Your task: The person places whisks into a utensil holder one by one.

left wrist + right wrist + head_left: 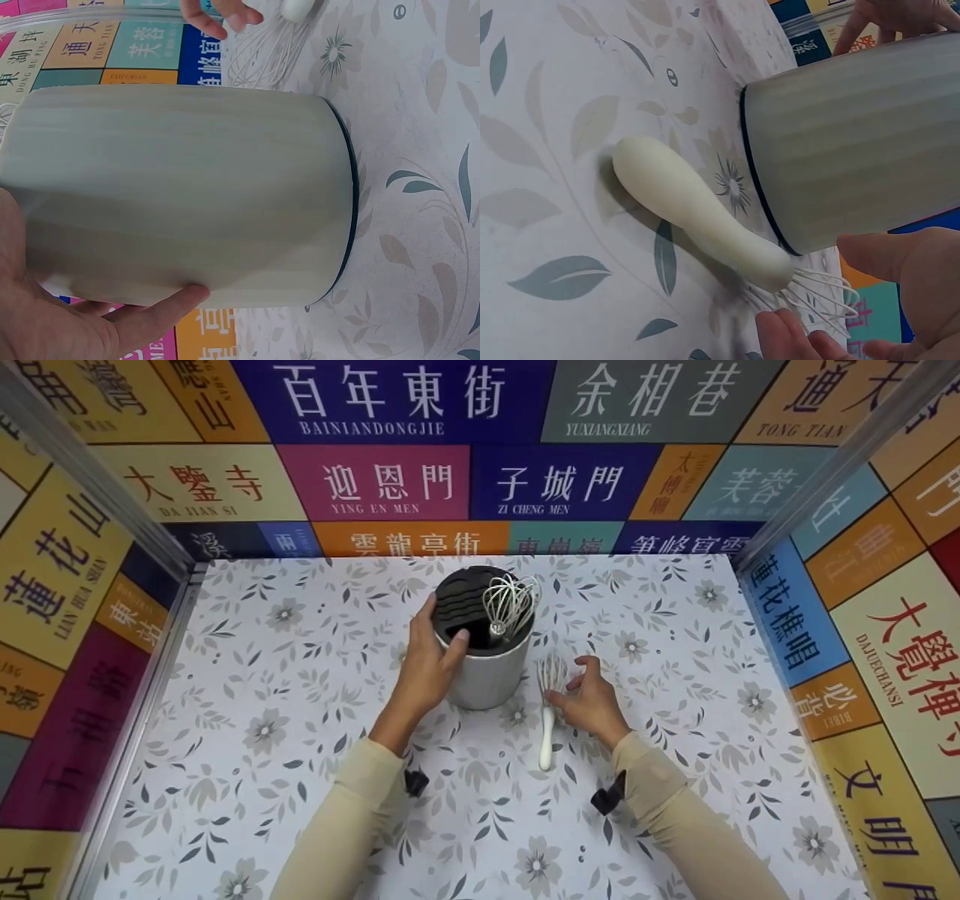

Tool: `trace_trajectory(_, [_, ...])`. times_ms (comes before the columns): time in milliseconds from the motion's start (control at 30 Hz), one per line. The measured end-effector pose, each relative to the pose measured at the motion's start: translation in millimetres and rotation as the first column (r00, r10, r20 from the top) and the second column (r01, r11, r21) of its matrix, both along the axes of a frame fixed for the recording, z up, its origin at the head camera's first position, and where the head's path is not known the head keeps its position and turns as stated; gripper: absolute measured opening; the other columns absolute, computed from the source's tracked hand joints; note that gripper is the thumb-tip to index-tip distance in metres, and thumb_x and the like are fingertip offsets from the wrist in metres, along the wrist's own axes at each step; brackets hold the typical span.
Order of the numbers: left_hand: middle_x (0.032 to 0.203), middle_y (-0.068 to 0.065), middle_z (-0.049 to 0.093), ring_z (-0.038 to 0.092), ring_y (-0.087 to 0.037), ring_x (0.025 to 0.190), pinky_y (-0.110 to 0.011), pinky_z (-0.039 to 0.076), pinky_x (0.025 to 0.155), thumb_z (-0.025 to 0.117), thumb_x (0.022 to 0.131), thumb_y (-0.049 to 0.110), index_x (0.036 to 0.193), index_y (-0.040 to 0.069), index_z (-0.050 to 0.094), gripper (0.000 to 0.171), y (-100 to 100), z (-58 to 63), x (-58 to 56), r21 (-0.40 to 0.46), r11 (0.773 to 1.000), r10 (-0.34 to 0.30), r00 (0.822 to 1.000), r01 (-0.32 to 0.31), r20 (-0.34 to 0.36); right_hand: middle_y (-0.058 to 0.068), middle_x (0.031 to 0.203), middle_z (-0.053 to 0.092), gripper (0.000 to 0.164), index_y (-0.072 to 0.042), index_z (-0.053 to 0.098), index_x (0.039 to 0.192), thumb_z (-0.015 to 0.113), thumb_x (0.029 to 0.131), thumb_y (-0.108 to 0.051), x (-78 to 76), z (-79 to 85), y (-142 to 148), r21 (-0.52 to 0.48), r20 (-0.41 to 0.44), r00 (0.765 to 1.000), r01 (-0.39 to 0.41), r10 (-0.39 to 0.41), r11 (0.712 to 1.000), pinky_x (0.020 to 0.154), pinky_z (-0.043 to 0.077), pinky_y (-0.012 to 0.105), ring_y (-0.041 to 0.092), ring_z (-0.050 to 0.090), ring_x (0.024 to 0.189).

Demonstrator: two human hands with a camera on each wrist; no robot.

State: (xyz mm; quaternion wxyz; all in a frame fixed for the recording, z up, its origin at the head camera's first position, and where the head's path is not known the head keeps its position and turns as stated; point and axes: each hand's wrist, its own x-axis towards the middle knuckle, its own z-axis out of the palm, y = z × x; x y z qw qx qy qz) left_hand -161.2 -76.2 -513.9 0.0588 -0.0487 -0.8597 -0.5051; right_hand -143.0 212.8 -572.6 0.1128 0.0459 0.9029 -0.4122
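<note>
A grey-white cylindrical utensil holder (486, 682) with a black slotted top stands upright at the middle of the table. My left hand (431, 667) grips its left side, the thumb over the rim and the fingers along the wall. One wire whisk (510, 604) stands in the holder, its wire head up and its handle hidden inside. A second whisk (697, 214), with a cream handle, lies on the table right of the holder. Beside its wires is my right hand (595, 699), thumb and fingers apart; whether they touch the wires is unclear.
The table (300, 810) has a leaf-and-flower patterned cover. Printed panels with large characters form a back wall (375, 480) and two side walls. Black straps (609, 795) sit at both wrists.
</note>
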Motion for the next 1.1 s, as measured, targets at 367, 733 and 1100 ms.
trace_trajectory(367, [0.16,-0.023,0.028,0.032,-0.032,0.15,-0.044,0.026,0.124,0.052,0.103,0.038,0.163,0.006,0.015,0.078,0.7,0.3,-0.4,0.006,1.0,-0.001,1.0,0.001,-0.006,0.019,0.106,0.068,0.086,-0.01,0.019,0.154,0.075,0.093,-0.031,3.9,-12.2,-6.0,-0.132,0.123,0.992,0.053,-0.037,0.99,0.061,0.061,0.036,0.024,0.071,0.073])
trace_trajectory(733, [0.159,-0.023,0.031,0.034,-0.032,0.149,-0.043,0.027,0.124,0.054,0.103,0.037,0.162,0.006,0.016,0.077,1.5,-1.1,-0.4,-0.005,1.0,0.015,1.0,-0.016,-0.02,0.017,0.104,0.067,0.078,-0.009,0.021,0.155,0.07,0.095,-0.023,3.8,-15.3,-10.5,-0.085,0.136,0.99,0.059,-0.047,0.995,0.059,0.061,0.034,0.021,0.07,0.071])
trace_trajectory(1100, [0.159,-0.024,0.031,0.035,-0.033,0.148,-0.044,0.027,0.124,0.055,0.102,0.037,0.163,0.007,0.016,0.078,1.8,-0.7,-0.4,0.008,1.0,0.016,1.0,-0.016,-0.009,0.017,0.109,0.061,0.077,-0.013,0.02,0.155,0.068,0.095,-0.021,6.6,0.6,-12.6,-0.193,0.113,0.991,0.096,-0.075,0.976,0.063,0.061,0.048,0.039,0.073,0.08])
